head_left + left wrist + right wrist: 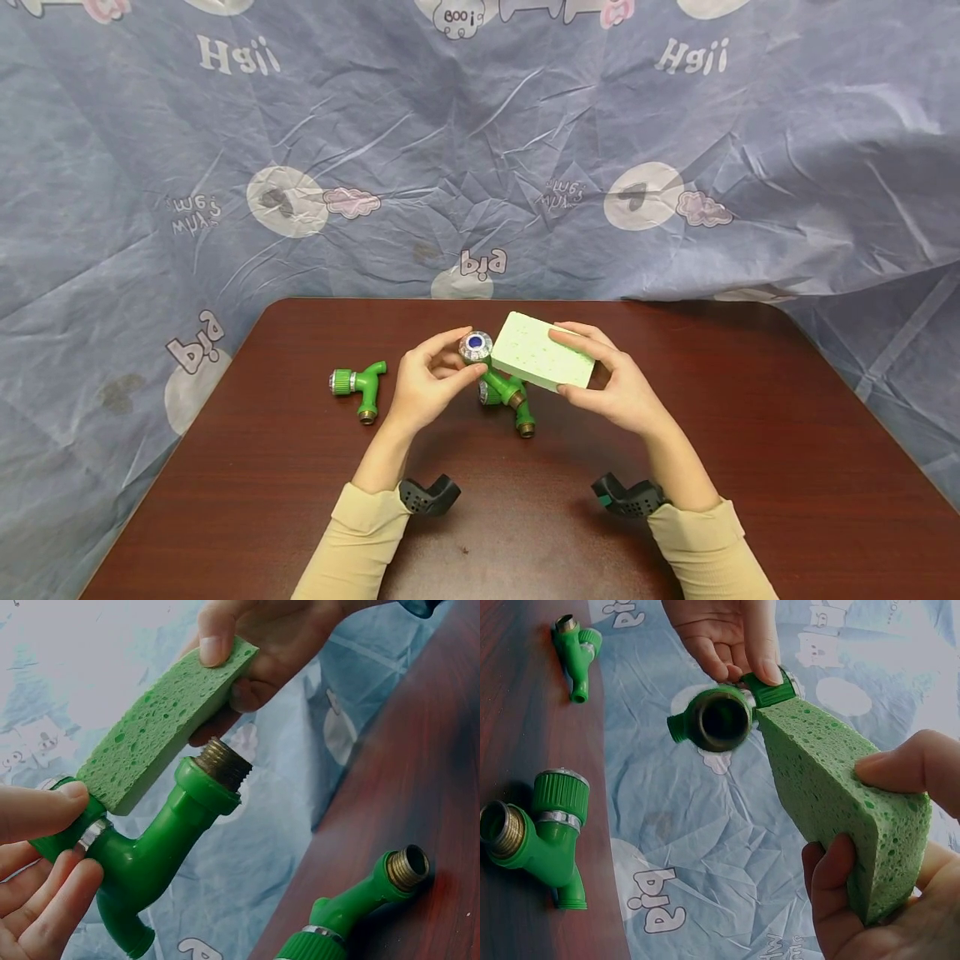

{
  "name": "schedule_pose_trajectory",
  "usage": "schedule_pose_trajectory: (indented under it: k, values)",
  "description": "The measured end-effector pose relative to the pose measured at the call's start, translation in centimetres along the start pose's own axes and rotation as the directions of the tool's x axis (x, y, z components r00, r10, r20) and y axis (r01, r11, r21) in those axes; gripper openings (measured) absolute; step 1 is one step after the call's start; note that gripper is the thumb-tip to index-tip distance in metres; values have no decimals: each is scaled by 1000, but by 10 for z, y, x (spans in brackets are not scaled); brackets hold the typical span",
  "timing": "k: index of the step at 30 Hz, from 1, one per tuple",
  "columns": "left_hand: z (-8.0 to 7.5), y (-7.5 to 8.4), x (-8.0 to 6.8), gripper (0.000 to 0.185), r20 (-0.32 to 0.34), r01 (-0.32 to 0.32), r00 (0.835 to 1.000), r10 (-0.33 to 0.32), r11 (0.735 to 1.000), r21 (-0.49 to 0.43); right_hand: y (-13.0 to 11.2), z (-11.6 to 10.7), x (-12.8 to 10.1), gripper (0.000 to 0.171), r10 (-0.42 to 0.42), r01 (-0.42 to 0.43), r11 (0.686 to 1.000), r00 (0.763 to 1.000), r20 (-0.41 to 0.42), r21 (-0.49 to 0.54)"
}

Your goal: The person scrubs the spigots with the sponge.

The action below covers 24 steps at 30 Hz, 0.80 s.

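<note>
Held up over the table, a green tap [161,844] with a threaded brass inlet is in my left hand [423,387]. Thumb and fingers pinch it by its ribbed knob [771,691], whose silver cap has a blue centre. My right hand [618,387] grips a light green sponge [540,350] between thumb and fingers. One end of the sponge meets the tap at the knob. On the table beneath the hands lies a second green tap [526,423], partly hidden in the head view. A third tap [367,387] lies left of my left hand.
The dark reddish-brown table [495,533] has rounded far corners. Behind it hangs a wrinkled blue-grey printed cloth [450,150]. A black wrist mount [431,496] is on the left wrist and another black mount [630,497] on the right.
</note>
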<state>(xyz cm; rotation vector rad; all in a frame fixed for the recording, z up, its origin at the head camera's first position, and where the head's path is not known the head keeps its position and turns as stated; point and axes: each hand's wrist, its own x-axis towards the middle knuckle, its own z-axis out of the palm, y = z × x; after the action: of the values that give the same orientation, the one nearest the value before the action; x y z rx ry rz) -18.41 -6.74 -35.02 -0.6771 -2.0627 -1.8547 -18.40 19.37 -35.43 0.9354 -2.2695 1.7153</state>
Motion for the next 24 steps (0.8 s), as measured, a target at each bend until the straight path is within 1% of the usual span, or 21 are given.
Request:
schedule_pose_trajectory:
  k: [3,6,10,11,13,15,18,20,22,24]
  values:
    - [1,0,0,40,-44,6,999,-4,1000,31,0,-1,0,62,-8,8,1000,1000,18,-13]
    - [2,-14,1,39,-84,-6,996,9,1000,30,0,-1,0,61,-16,17,999,999,44,-28]
    - [4,-35,4,40,-125,-57,991,53,998,-24,1,-1,0,61,-15,20,997,998,67,-71]
    - [4,-36,4,41,-136,-67,989,61,997,-38,1,-1,0,61,-8,14,996,998,69,-84]
    - [5,-35,4,41,-155,-69,986,62,997,-41,-1,0,0,61,4,3,994,998,66,-113]
    - [7,-32,4,40,-174,-64,983,61,998,-10,-7,2,0,61,31,-26,992,999,38,-125]
    - [10,-20,2,39,-190,-57,979,67,997,55,-18,8,2,59,60,-63,991,998,-31,-119]
    - [12,-11,1,38,-201,-56,977,71,995,81,-25,10,3,59,73,-81,990,994,-75,-115]
    - [12,-3,0,38,-210,-52,975,69,995,89,-24,11,3,60,76,-89,988,992,-102,-128]
    - [13,1,0,37,-217,-42,974,62,994,98,-19,10,2,61,81,-99,986,988,-131,-132]
